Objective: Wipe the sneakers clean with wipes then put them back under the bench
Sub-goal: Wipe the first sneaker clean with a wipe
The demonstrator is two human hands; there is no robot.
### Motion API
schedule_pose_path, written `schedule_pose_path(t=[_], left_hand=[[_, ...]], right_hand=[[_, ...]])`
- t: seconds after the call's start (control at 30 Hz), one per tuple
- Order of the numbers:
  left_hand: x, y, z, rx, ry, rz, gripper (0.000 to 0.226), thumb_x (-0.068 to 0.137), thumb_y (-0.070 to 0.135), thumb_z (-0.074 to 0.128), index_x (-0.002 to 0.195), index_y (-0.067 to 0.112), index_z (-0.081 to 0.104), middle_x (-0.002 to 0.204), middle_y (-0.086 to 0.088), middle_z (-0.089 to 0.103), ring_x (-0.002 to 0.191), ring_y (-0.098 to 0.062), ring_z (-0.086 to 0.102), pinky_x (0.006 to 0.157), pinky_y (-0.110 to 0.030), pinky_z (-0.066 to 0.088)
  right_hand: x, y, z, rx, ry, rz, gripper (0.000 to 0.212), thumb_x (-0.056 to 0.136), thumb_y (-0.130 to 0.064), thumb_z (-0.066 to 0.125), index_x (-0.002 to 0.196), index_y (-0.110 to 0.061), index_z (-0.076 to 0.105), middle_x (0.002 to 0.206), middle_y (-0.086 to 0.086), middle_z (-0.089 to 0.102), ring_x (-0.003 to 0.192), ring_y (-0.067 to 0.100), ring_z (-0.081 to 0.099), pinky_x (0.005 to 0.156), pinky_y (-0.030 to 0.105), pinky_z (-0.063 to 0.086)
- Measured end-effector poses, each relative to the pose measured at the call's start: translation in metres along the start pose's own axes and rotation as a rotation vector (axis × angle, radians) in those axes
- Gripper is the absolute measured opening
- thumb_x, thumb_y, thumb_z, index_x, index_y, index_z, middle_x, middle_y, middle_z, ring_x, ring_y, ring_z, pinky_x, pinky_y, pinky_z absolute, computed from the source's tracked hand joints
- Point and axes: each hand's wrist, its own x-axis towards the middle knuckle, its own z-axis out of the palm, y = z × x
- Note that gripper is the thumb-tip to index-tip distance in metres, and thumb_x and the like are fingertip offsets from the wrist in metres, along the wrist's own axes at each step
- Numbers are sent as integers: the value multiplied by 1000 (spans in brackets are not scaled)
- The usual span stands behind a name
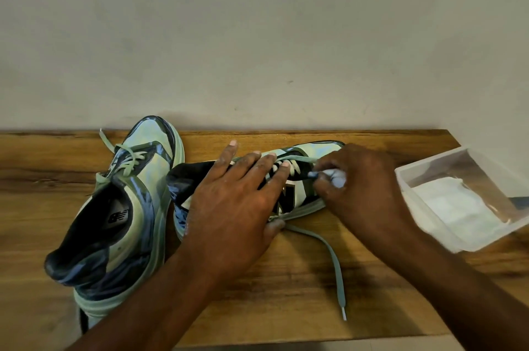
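The left hand (234, 201) lies spread flat over the sneaker (297, 176) tipped on its side on the tabletop (286, 279), pinning it steady so the right hand (357, 187), pinched around a bunched wipe (336, 178), can rub near the laces just beyond the left fingertips.

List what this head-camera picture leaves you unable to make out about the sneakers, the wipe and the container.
- Sneaker being wiped: its middle is hidden under the left hand.
- Wipe: mostly bunched inside the right hand; its size cannot be told.
- Upright sneaker: heel end cut off by the left forearm and bench edge.
- Clear container: right side cut off by the picture edge; number of wipes inside unclear.
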Motion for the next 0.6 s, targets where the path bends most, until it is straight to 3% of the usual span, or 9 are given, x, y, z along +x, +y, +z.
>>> schedule_pose_path(t=[0.1,0.27,0.43,0.6], left_hand=[[0,0,0,-6,-9,-9,89,73,60,85,148,20,58,147,-10,61,137,-31,56,123,-57,31],[0,-2,1,-4,-4,5,91,69,55,89,147,19,58,147,-11,61,137,-31,57,124,-57,26],[0,-1,0,-7,-10,-2,89,73,61,85,148,21,57,147,-10,61,137,-30,56,123,-57,28],[-1,-4,0,-6,-2,25,92,69,53,88,148,19,57,147,-11,61,137,-32,56,123,-59,29]], right_hand=[[3,1,1,-39,53,15,17,81,-9,76,91,-22,82,89,0,74,79,13,64,69,24,45],[-2,-18,3,-26,-230,-124,20,88,-13,73,99,-27,81,94,-9,73,83,3,64,70,9,45],[9,2,-5,-16,-40,-45,19,84,-9,77,95,-23,83,96,0,76,87,16,69,80,31,55],[-14,-17,10,57,-117,-112,21,84,-12,79,98,-26,82,95,-7,76,85,5,66,80,24,55]])
